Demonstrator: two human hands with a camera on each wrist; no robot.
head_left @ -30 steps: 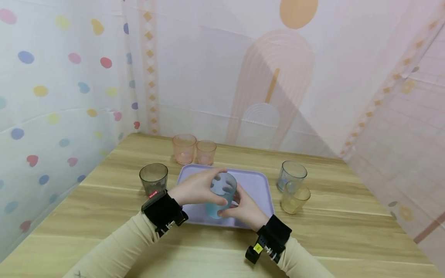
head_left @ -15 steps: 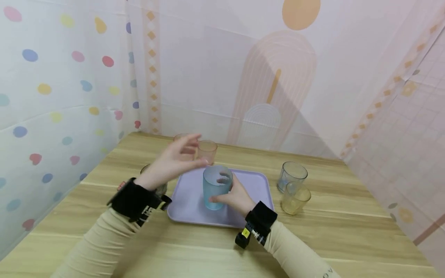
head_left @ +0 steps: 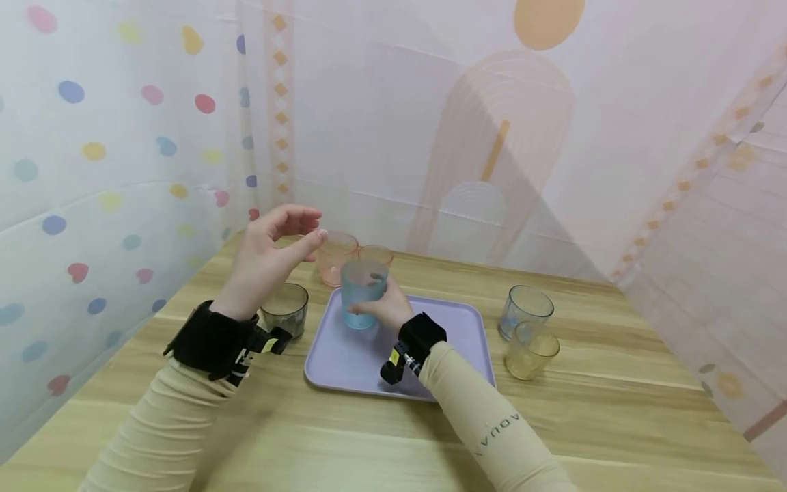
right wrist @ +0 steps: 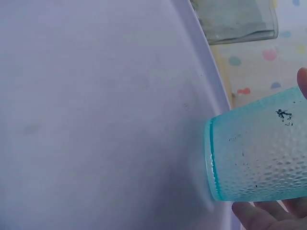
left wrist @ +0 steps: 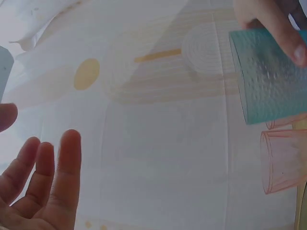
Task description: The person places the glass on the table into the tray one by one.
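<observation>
From the head view, the right hand (head_left: 382,309) grips a blue cup (head_left: 363,292) of frosted, pebbled plastic, fingers wrapped round its far side and thumb near the base. The cup stands upright, mouth up, long axis vertical, at the far left corner of a smooth lilac tray (head_left: 455,342) with rounded corners. The left hand (head_left: 270,256) hovers above the table (head_left: 615,424), fingers loosely spread and holding nothing (just left of the cup, not touching it). Under it sits a smoky grey cup (head_left: 285,309) on the wood-grain table beside the tray. Two pink cups (head_left: 337,256) stand behind the tray, close together. To the right, a clear bluish cup (head_left: 524,312) and a yellow cup (head_left: 531,350) sit touching or nearly so. The right sleeve (head_left: 492,430) carries lettering, upside down from here, too small to read for sure. Black wrist straps on both arms.

Left wrist view now: the left hand (left wrist: 41,187) shows its fingers straight and relaxed, empty, against a pale patterned backdrop (left wrist: 158,120). At the right edge the blue cup (left wrist: 268,79) appears with its dimpled wall, a fingertip (left wrist: 288,40) of the other hand pressed on it; a pink cup (left wrist: 283,160) lies just beyond.

Right wrist view: the blue cup (right wrist: 259,153) fills the lower right, its hammered texture and thick base ring plain, base resting against the matte tray (right wrist: 96,120). Fingers (right wrist: 268,213) curl beneath it. The grey cup (right wrist: 235,19) peeks past the tray rim.
</observation>
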